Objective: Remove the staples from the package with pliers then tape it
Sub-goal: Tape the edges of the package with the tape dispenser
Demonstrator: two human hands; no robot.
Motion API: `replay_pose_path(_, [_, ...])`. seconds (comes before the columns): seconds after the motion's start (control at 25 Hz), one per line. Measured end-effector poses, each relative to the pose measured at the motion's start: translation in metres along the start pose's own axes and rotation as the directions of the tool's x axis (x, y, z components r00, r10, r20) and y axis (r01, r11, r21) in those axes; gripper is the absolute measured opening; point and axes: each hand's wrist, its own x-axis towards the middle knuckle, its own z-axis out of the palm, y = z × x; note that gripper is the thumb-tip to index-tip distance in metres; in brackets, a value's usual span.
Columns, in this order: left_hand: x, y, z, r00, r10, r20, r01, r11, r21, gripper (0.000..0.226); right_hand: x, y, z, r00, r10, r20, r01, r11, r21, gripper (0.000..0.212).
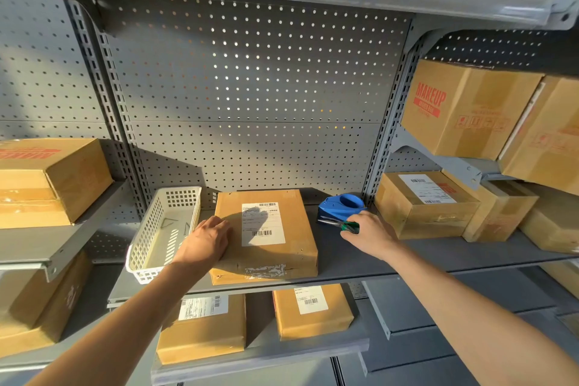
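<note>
Far left: cardboard boxes (47, 178) stacked on a side shelf, clear of the work area.

Left of centre: white perforated basket (163, 229) on the grey shelf (438, 255), touching or just beside the left edge of the package; apparently nothing in it.

Left hand (206, 241): laid palm down on the near-left part of the package, fingers fairly straight and close together, pressing rather than gripping.

Centre: brown package (266, 235) lying flat on the shelf, white shipping label (263, 224) facing up, remnant of clear tape (266, 271) on the near edge. Staples too small to locate with certainty from this view.

Right of the package: blue tape dispenser (341, 207) against the far pegboard (244, 88), apart from the package.

Just near the dispenser: pliers (340, 224) with green handles, metal tips pointing left toward the package.

Right hand (371, 236): at the green handles, fingers curled toward them; full closure around the handles cannot be told from this angle.

Step in hand, as judged: taking up the pliers. For a good result:
- Seat both handles fully in the palm before lifting, tips kept pointing away from the left hand.
- Keep the package pinned flat, with the holding fingers away from each staple being pulled.
- Grip each staple at its crown and draw straight out to avoid tearing the cardboard.
- Drop pulled staples in the basket, probably its purpose.

Far right: further labelled and printed boxes (426, 204), not involved.
</note>
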Motion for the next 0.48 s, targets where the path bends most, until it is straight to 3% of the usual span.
replay_pose_path(0.48, [0.001,0.001,-0.002,0.999,-0.026,0.048,0.025,0.999,0.021,0.03,-0.001,0.025,0.04,0.998,0.03,0.053,-0.026,0.997,-0.076,0.029])
